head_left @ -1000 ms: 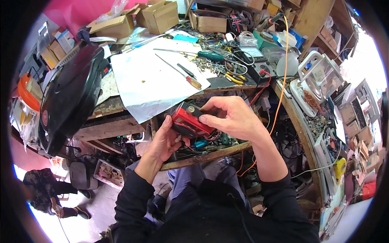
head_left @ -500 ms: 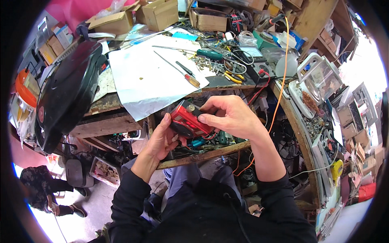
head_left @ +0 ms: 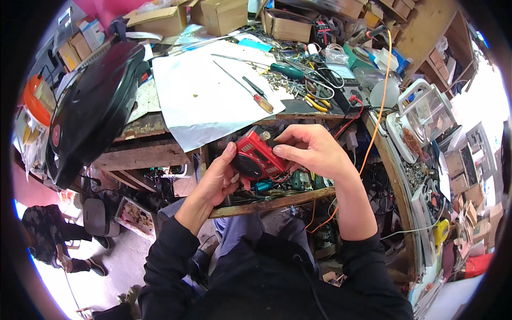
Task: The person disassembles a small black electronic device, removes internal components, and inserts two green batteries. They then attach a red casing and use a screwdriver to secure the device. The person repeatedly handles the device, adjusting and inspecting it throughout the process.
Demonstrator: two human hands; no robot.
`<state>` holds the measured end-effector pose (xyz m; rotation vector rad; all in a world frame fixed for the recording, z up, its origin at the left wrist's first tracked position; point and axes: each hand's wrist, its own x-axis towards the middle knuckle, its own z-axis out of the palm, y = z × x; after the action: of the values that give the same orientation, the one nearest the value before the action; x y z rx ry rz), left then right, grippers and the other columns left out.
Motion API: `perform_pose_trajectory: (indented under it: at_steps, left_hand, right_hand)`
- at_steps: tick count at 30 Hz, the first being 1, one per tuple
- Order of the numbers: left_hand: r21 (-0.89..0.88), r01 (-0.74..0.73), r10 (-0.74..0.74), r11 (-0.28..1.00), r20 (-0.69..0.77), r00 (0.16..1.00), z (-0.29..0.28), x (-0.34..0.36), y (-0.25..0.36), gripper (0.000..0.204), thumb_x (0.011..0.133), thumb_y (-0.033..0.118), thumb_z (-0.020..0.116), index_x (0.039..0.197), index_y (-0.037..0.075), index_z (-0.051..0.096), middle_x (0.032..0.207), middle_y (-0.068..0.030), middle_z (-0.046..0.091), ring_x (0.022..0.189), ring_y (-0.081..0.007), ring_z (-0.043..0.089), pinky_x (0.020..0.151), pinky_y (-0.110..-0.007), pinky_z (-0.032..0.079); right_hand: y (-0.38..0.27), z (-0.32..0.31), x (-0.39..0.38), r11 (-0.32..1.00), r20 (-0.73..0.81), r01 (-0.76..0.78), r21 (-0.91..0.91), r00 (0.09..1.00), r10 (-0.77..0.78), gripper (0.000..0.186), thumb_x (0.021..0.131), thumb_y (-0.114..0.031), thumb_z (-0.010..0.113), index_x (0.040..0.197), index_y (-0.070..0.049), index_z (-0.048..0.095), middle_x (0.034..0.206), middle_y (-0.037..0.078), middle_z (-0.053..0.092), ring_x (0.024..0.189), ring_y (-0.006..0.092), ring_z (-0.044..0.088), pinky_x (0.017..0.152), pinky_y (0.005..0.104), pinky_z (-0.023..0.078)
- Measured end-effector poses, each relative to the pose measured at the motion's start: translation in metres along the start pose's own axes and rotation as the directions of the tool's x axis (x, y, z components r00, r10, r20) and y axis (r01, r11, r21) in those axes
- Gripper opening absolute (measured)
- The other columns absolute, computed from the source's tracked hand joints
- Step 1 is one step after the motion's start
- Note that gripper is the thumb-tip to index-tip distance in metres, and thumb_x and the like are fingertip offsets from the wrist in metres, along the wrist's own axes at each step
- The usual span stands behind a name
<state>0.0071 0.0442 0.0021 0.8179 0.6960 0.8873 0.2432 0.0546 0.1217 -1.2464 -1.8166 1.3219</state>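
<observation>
A small red radio [head_left: 260, 154] is held over the open drawer at the bench front. Its face, with a round black speaker, tilts up toward me, and a silvery knob stands at its top edge. My left hand [head_left: 216, 178] grips it from the left, thumb on its side. My right hand [head_left: 305, 149] is closed at its upper right corner, thumb and index finger pinching the edge by a dark part. What lies under those fingertips is hidden. A thin red wire shows below the radio.
Beyond the radio, a screwdriver [head_left: 261, 102] lies on a white sheet [head_left: 197, 114]. Yellow-handled pliers [head_left: 316, 103] and a meter [head_left: 344, 80] with red leads are to the right. An orange cord [head_left: 380, 114] hangs past my right forearm. A large black lid-like object [head_left: 93, 112] leans at left. A person [head_left: 45, 232] is at lower left.
The radio has tipped so more of its front and speaker faces me. Both hands stay on it. The whole view has shifted slightly, moving the bench a little right in the picture.
</observation>
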Motion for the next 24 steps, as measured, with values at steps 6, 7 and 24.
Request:
perform_pose_trajectory:
  at_steps: [6, 7, 24]
  left_hand:
    - [0.075, 0.016, -0.017, 0.997, 0.016, 1.0, -0.003, 0.003, -0.001, 0.079, 0.098, 0.078, 0.035, 0.136, 0.012, 0.056, 0.094, -0.0106, 0.073, 0.062, -0.0129, 0.068, 0.035, -0.018, 0.026]
    - [0.072, 0.019, -0.02, 0.997, 0.016, 1.0, -0.002, 0.003, -0.001, 0.079, 0.099, 0.078, 0.034, 0.137, 0.012, 0.055, 0.094, -0.0104, 0.073, 0.062, -0.0126, 0.068, 0.034, -0.018, 0.026]
    - [0.017, 0.019, -0.018, 1.0, -0.034, 0.999, 0.002, 0.002, 0.001, 0.074, 0.101, 0.073, 0.039, 0.124, 0.008, 0.065, 0.088, -0.0097, 0.074, 0.059, -0.0123, 0.068, 0.035, -0.019, 0.022]
  right_hand:
    - [0.01, -0.011, 0.008, 0.997, 0.053, -0.027, 0.077, 0.998, 0.023, 0.024, 0.097, -0.018, 0.074, 0.106, 0.004, 0.072, 0.088, 0.006, 0.073, 0.069, 0.0089, 0.067, 0.059, 0.0247, 0.058]
    - [0.012, -0.013, 0.009, 0.995, 0.059, -0.031, 0.091, 0.998, 0.026, 0.025, 0.097, -0.018, 0.074, 0.106, 0.004, 0.072, 0.089, 0.006, 0.073, 0.07, 0.009, 0.068, 0.059, 0.0246, 0.058]
    - [0.01, -0.012, 0.014, 0.994, 0.034, -0.049, 0.094, 0.998, 0.046, 0.025, 0.097, -0.019, 0.073, 0.106, 0.004, 0.072, 0.088, 0.006, 0.072, 0.069, 0.0097, 0.068, 0.058, 0.024, 0.059]
